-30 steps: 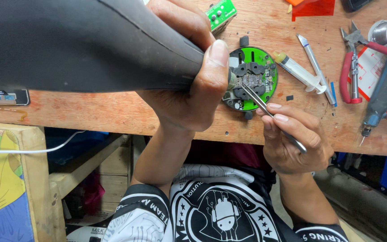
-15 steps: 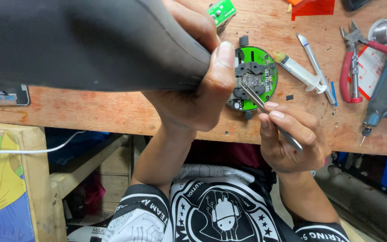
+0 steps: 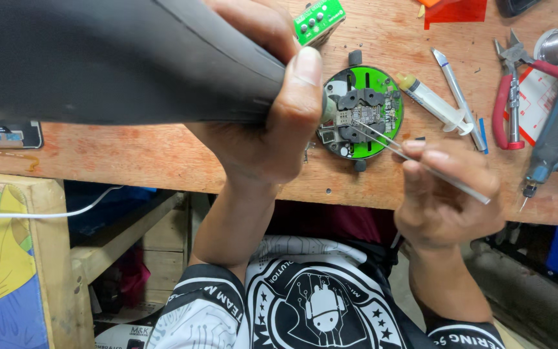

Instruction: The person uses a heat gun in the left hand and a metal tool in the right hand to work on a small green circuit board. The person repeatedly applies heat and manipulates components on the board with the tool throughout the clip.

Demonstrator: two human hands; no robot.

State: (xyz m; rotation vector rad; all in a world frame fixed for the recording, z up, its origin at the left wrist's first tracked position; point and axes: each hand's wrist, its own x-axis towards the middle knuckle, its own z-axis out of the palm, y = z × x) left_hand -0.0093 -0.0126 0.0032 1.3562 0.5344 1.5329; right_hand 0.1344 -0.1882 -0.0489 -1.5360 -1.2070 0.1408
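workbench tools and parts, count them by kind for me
Hot air gun, in the left hand: 1
Tweezers, in the right hand: 1
Green circuit boards: 2
Syringe: 1
Red-handled pliers: 1
Total: 6

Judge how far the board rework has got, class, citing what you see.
Done: small board clamped in the green holder. In hand: left hand aims the hot-air gun at it; right hand holds tweezers on a part. Left: cannot tell.
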